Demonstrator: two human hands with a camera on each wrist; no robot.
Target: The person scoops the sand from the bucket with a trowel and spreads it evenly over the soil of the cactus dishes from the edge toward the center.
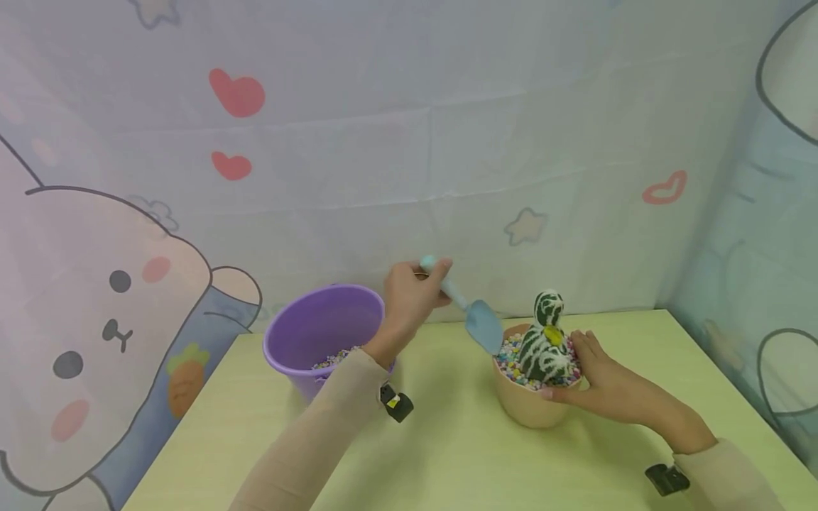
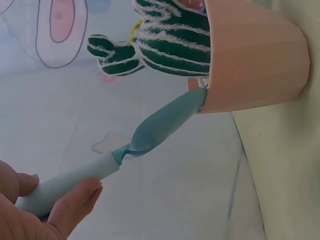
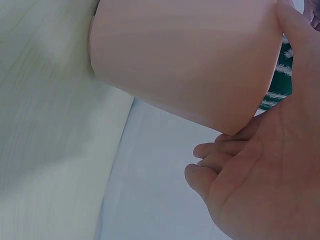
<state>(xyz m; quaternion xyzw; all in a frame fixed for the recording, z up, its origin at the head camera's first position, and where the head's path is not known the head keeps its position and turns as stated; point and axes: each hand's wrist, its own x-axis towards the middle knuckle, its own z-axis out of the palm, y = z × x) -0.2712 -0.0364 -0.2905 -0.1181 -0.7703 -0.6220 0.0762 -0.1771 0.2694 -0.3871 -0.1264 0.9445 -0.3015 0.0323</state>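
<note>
My left hand (image 1: 409, 298) grips the pale handle of a small blue toy shovel (image 1: 483, 326), which slants down to the right. In the left wrist view the tip of the shovel's blade (image 2: 165, 120) lies at the rim of a peach flowerpot (image 1: 533, 406). A plush green cactus (image 1: 538, 355) with white stripes and a yellow flower stands in the pot, amid colourful pebbles (image 1: 510, 358). On the far side, my right hand (image 1: 616, 390) holds the pot by its rim, thumb in front and fingers behind; part of the cactus is hidden by this hand in the right wrist view.
A purple bucket (image 1: 297, 372) with pebbles (image 1: 334, 358) inside stands on the left of the pale yellow table (image 1: 447, 454), partly behind my left forearm. A printed cloth backdrop (image 1: 473, 156) hangs just beyond the table's back edge.
</note>
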